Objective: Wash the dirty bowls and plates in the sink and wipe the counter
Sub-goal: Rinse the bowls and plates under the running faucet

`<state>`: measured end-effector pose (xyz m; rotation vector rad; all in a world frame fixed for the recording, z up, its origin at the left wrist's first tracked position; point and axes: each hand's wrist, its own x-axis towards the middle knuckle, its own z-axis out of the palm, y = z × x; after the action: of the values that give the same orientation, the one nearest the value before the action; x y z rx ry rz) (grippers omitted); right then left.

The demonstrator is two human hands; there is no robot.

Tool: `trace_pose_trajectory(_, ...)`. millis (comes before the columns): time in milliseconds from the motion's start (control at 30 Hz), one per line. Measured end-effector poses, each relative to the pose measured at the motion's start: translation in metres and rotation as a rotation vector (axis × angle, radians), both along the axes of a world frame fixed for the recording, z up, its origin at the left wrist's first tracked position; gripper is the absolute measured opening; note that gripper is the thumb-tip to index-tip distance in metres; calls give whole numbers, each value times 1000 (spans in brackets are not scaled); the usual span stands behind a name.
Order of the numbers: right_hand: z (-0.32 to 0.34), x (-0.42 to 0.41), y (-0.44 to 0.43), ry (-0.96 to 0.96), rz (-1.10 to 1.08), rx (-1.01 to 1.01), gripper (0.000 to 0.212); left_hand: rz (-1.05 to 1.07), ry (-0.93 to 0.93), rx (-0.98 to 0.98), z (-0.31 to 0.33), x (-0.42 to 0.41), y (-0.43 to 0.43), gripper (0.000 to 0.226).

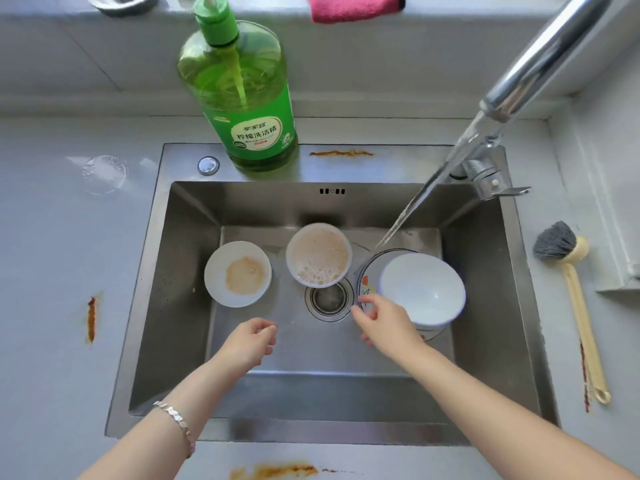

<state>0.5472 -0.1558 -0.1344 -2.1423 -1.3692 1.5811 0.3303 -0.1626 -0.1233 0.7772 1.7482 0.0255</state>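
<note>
Inside the steel sink (166, 306) lie a small white plate (237, 274) with orange residue at the left and a white bowl (318, 254) of brownish foamy water in the middle. A clean-looking white bowl (424, 289) sits at the right on a patterned plate (367, 282). Water runs from the faucet (540, 60) toward that plate. My left hand (247, 344) hovers over the sink floor, fingers loosely curled, holding nothing. My right hand (384, 323) reaches beside the white bowl's near-left rim, fingers relaxed, over the patterned plate's edge.
A green dish-soap bottle (249, 105) stands on the sink's back ledge. A dish brush (571, 292) lies on the right counter, a pink cloth (353, 6) on the sill. Orange stains mark the counter at left (91, 320), front (277, 472), right (585, 379) and the ledge (341, 153).
</note>
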Motion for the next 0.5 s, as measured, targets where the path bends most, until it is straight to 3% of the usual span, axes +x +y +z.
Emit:
trace_pose_trajectory(133, -47, -55, 25, 286, -427, -402, 57, -45, 25, 19, -14, -27, 3, 20)
trace_pose_trajectory(233, -86, -71, 45, 290, -636, -337, 44, -97, 56, 42, -28, -46, 9, 23)
trace_pose_trajectory(500, -125, -86, 57, 502, -1057, -121, 59, -160, 26, 111, -51, -62, 24, 13)
